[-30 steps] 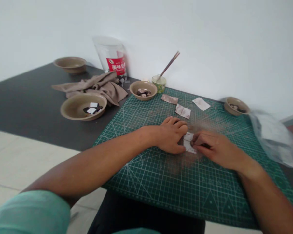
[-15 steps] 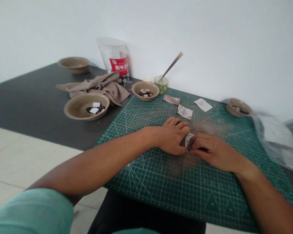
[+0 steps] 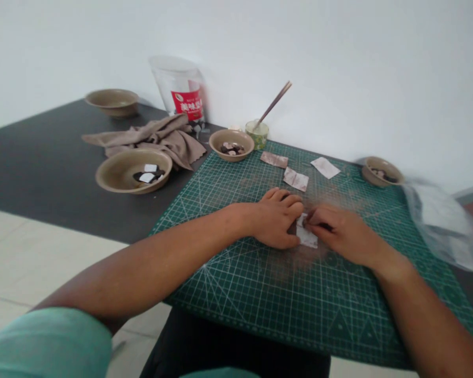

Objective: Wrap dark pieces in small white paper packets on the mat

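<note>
A small white sheet with brownish marks (image 3: 308, 237) lies on the green cutting mat (image 3: 236, 294). My left hand (image 3: 276, 218) rests flat beside it, its fingers and thumb apart at the sheet's left edge. Over the sheet's upper right part, my right hand (image 3: 335, 231) is closed in a pinch; whatever its fingertips hold is too small and dark to name. Reddish-brown dust covers the mat around both hands. Beyond them lie a brown-stained piece (image 3: 274, 159), a stained white piece (image 3: 296, 179) and a cleaner white piece (image 3: 325, 167).
Bowls with dark and pale pieces stand at the left (image 3: 134, 172), back (image 3: 232, 145) and right (image 3: 382, 171). Another bowl (image 3: 112, 103), a cloth (image 3: 153, 137), a clear jar (image 3: 179, 86), a cup with sticks (image 3: 257, 135) and a plastic bag (image 3: 441, 220) surround the mat.
My right hand has moved slightly up and away from the near edge of the sheet, so more of the sheet shows. The whole view has shifted a little.
</note>
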A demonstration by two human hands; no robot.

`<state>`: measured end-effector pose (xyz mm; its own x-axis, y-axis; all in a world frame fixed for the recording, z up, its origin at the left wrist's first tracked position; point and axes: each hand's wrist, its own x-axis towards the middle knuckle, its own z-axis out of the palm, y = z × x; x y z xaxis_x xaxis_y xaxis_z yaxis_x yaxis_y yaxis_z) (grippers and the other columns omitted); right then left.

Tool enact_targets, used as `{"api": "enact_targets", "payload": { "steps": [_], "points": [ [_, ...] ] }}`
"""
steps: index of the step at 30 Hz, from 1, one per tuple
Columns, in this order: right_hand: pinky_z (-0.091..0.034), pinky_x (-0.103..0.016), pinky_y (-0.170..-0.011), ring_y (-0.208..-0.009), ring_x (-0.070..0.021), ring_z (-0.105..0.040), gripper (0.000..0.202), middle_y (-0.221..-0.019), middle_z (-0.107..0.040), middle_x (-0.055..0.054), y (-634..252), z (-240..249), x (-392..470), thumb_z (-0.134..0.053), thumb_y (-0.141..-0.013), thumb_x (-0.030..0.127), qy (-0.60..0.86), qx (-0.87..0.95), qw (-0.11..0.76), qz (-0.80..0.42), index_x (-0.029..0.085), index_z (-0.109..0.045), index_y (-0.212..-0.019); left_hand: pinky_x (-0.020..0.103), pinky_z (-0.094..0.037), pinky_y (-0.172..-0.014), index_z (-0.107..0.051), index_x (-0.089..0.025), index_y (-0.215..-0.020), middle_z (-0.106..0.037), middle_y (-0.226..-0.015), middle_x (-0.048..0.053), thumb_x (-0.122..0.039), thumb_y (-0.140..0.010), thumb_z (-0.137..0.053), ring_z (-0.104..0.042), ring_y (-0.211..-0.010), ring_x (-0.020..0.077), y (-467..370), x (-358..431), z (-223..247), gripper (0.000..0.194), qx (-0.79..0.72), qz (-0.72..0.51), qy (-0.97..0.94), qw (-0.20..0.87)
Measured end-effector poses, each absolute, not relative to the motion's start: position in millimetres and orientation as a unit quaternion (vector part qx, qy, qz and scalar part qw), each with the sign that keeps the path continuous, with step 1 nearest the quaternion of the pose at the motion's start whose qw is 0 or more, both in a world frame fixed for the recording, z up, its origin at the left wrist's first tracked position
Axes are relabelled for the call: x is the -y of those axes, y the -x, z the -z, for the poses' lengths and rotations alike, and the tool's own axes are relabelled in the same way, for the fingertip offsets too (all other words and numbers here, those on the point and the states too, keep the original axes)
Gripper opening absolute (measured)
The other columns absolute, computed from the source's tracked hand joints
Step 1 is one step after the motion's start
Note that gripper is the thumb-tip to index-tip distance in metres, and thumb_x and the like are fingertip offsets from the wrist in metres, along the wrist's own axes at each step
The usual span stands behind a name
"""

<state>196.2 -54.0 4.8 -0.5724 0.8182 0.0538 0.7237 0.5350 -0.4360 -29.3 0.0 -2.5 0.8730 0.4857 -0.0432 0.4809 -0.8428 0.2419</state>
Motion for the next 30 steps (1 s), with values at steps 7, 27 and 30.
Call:
{"api": "enact_targets", "payload": {
  "steps": [7,27,30],
  "points": [
    [-0.049,-0.033,-0.077,-0.087,-0.0185,-0.062,0.013,-0.095,-0.068,-0.004,-198,-7,59,-0.055,-0.097,0.021,0.392,0.884,0.095,-0.237,0.022,-0.066,-0.09,0.052,-0.019,-0.119,-0.048,-0.016,-0.125,-0.034,-0.158,0.016,-0.057,-0.089,-0.051,-0.027,-0.146,0.0367,30,0,2,0.055,-0.241,-0.01,-0.962,0.126],
    [-0.052,-0.034,-0.07,-0.082,-0.02,-0.062,0.027,-0.094,-0.063,-0.005,-187,-12,73,-0.074,-0.086,0.045,0.431,0.674,0.4,-0.446,0.024,-0.058,-0.08,0.053,-0.018,-0.12,-0.049,-0.015,-0.127,-0.034,-0.159,0.017,-0.055,-0.089,-0.052,-0.027,-0.146,0.0382,30,0,1,0.054,-0.246,-0.01,-0.96,0.133],
    [-0.051,-0.033,-0.06,-0.068,-0.0172,-0.057,0.04,-0.087,-0.058,-0.003,-183,-15,74,-0.073,-0.081,0.058,0.42,0.616,0.448,-0.493,0.025,-0.05,-0.081,0.053,-0.016,-0.12,-0.049,-0.016,-0.127,-0.032,-0.16,0.016,-0.054,-0.089,-0.053,-0.026,-0.147,0.0387,29,0,1,0.054,-0.251,-0.005,-0.959,0.131]
  ]
}}
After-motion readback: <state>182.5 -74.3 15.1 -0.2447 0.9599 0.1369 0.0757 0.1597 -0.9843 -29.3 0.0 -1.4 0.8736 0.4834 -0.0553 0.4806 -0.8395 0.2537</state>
